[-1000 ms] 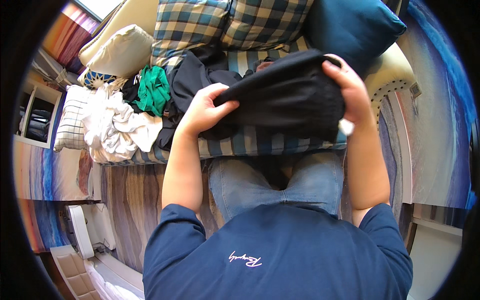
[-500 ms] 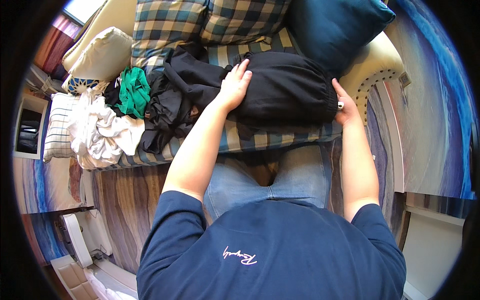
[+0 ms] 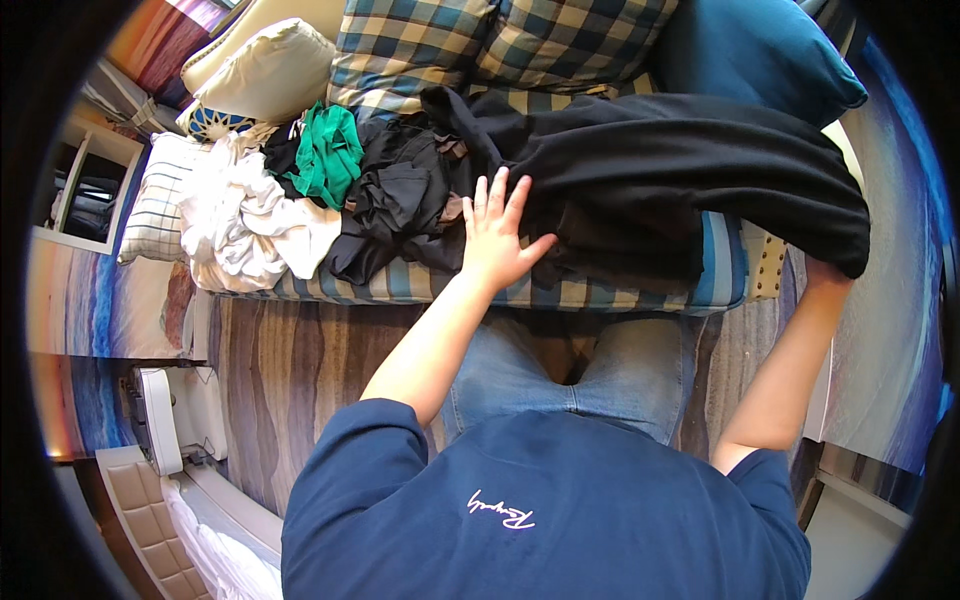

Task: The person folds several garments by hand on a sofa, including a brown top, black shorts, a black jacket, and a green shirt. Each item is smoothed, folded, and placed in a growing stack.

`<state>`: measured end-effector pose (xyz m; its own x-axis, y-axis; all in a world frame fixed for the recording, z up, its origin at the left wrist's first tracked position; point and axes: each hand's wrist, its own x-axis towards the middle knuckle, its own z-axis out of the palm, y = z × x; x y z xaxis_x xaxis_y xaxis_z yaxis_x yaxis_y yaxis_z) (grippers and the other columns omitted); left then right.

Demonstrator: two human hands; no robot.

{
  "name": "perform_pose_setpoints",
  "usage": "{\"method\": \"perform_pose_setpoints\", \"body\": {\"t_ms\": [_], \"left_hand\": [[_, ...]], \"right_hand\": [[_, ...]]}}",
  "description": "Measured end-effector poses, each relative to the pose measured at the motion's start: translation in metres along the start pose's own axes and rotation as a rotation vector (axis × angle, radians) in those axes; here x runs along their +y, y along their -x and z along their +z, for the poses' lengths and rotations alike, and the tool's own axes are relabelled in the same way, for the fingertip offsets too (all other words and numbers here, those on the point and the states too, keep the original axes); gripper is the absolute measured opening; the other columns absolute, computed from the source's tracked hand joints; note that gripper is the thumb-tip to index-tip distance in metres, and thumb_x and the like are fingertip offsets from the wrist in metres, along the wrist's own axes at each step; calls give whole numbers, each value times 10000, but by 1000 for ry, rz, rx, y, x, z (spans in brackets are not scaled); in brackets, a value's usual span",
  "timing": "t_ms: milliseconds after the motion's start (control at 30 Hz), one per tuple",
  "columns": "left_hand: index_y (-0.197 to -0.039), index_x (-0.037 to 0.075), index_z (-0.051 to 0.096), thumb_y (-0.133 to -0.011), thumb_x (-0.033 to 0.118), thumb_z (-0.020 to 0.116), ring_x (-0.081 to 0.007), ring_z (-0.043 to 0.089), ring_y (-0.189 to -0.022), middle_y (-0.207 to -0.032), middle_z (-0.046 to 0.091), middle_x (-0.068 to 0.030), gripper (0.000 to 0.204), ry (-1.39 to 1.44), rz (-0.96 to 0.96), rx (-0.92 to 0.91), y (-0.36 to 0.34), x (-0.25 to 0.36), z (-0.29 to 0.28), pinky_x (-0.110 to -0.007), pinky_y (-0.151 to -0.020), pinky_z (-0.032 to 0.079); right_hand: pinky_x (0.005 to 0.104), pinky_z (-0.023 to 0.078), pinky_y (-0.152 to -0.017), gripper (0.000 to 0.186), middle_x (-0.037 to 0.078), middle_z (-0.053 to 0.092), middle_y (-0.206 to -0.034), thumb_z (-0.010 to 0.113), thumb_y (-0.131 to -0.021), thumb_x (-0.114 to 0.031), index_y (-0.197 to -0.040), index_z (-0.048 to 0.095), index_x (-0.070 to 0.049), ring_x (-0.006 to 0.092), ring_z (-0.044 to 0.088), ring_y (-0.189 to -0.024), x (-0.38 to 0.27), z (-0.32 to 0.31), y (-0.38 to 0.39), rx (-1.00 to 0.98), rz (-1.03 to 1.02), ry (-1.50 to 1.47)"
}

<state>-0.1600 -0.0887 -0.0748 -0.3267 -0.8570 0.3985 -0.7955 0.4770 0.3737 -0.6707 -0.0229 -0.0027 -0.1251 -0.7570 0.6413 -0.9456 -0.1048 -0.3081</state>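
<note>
A long black garment (image 3: 690, 135) lies stretched across the sofa, its right end drawn out past the seat. That end drapes over my right hand (image 3: 828, 274), which grips it from below; the fingers are covered by the cloth. My left hand (image 3: 497, 232) is open, fingers spread, palm down at the garment's near left edge. Beneath the raised part, more dark cloth (image 3: 640, 245) lies on the seat. Left of my left hand are a heap of black clothes (image 3: 400, 180), a green garment (image 3: 328, 155) and crumpled white clothes (image 3: 245, 215).
The plaid sofa seat (image 3: 400, 285) runs across in front of my knees. Checked cushions (image 3: 400, 50) and a dark teal cushion (image 3: 760, 60) stand along its back. At the left end are a cream cushion (image 3: 270, 70) and a white lined cushion (image 3: 160, 195).
My right hand has moved right, pulling the garment's end out past the sofa seat and lengthening it. My left hand has come off the top of the cloth to its near edge, fingers spreading.
</note>
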Motion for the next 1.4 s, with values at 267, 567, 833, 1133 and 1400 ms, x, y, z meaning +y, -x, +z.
{"method": "perform_pose_setpoints", "body": {"t_ms": [267,567,833,1133,1400], "left_hand": [[-1437,68,378,-720,78,660,-354,466,-1269,-1409,404,-223,771,588,-401,154,-30,-33,18,-413,-1050,415],[-1553,127,244,-942,468,524,-389,211,-1463,-1536,313,-186,753,-208,-311,48,26,-18,85,-565,-1184,116],[-1429,9,433,-837,406,635,-337,163,-1493,-1559,299,-164,741,-324,-364,-152,28,-28,102,-513,-1207,89],[-1218,29,591,-866,163,600,-345,529,-1222,-1386,528,-153,378,452,-1124,55,18,48,-22,-490,-1082,376],[-1389,64,476,-976,506,452,-362,540,-1258,-1430,502,-197,606,2636,-1270,87,-92,181,-210,-534,-1121,382]], "right_hand": [[402,438,-1067,545,137,557,-1389,716,-853,-247,-1354,554,-110,294,542,-1268,-45,67,58,-63,-109,46],[551,533,-931,490,125,639,-1297,570,-921,-408,-1323,589,-127,335,616,-1180,-99,75,78,-346,1217,-2170],[466,522,-1004,429,195,655,-1232,582,-942,-153,-1317,537,52,348,657,-1105,-170,47,37,-390,1273,-2096],[331,481,-985,525,94,610,-1303,708,-912,-117,-1374,497,16,203,599,-1156,-273,-41,-39,-433,1148,-1750],[378,467,-953,431,226,671,-1110,714,-842,-174,-1216,603,10,342,633,-1040,-394,-143,-184,-1099,151,-1201]]}}
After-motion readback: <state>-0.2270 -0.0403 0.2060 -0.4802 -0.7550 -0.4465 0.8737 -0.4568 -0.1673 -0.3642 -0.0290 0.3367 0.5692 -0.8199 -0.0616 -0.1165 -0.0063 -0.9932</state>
